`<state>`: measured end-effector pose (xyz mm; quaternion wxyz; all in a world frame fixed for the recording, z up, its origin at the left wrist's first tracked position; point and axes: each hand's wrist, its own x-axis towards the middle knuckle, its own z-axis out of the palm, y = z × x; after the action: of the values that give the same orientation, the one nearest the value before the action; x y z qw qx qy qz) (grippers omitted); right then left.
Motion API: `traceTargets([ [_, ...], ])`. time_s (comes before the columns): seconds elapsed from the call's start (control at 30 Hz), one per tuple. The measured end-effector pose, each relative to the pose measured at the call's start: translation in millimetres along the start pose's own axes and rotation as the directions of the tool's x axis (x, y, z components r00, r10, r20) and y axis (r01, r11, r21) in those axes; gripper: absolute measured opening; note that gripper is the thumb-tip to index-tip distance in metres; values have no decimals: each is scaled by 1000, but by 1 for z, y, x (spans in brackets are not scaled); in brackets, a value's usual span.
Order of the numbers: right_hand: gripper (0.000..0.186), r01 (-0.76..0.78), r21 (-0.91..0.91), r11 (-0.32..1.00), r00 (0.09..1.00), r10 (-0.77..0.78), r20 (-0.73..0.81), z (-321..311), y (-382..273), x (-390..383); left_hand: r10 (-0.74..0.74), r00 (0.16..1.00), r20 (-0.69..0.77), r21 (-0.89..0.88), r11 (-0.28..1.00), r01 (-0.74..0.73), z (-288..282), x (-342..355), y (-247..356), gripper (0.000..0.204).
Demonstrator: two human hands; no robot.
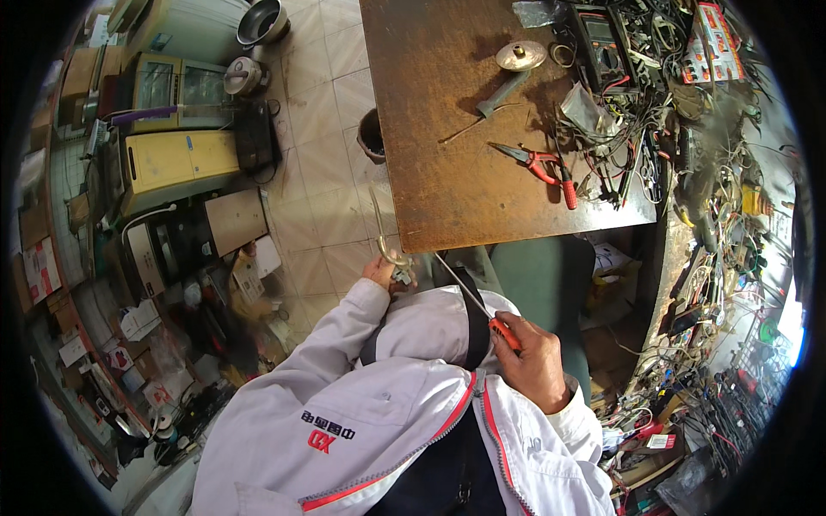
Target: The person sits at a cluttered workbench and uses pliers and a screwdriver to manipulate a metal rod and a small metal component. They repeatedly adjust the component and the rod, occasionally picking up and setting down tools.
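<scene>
My right hand [529, 357] is closed around the orange-red handle of a screwdriver [469, 285]. Its long thin shaft points up and left, toward the table's near corner. Lower left of that corner, my left hand [381, 273] grips a small grey metal piece [401, 275] with a pale, curved tube or cord [379, 219] rising from it. What kind of part it is, I cannot make out. The screwdriver's tip is apart from this piece. On the wooden table [439, 189] lie red-handled cutting pliers [529, 160] and another red-handled tool [568, 185].
Farther back on the table are a round metal disc [520, 56], a grey tubular part [503, 93] and a multimeter [602, 43] among tangled wires [624, 129]. A dark bin [371, 136] stands beside the table's left edge. Cluttered shelves and a yellow cabinet [181, 161] line the left.
</scene>
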<state>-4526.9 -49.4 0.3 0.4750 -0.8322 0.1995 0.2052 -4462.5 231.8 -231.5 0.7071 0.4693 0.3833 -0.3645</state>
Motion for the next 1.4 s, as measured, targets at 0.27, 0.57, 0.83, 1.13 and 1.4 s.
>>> traceTargets([
  [0.27,31,96,-31,995,994,-94,58,-13,5,13,385,904,185,474,771,-425,-19,31,1,24],
  [0.57,30,97,-78,992,995,-93,45,9,-15,28,406,894,191,549,710,-440,3,52,58,28],
  [0.83,28,-35,-123,992,995,23,-97,61,-51,33,94,994,52,626,773,-106,2,83,69,42],
  [1.13,28,-153,-179,972,983,132,-125,82,-88,38,266,931,250,853,394,-342,23,50,95,34],
  [1.4,27,-173,-169,970,980,152,-132,89,-95,41,302,895,327,858,303,-416,5,68,76,31],
])
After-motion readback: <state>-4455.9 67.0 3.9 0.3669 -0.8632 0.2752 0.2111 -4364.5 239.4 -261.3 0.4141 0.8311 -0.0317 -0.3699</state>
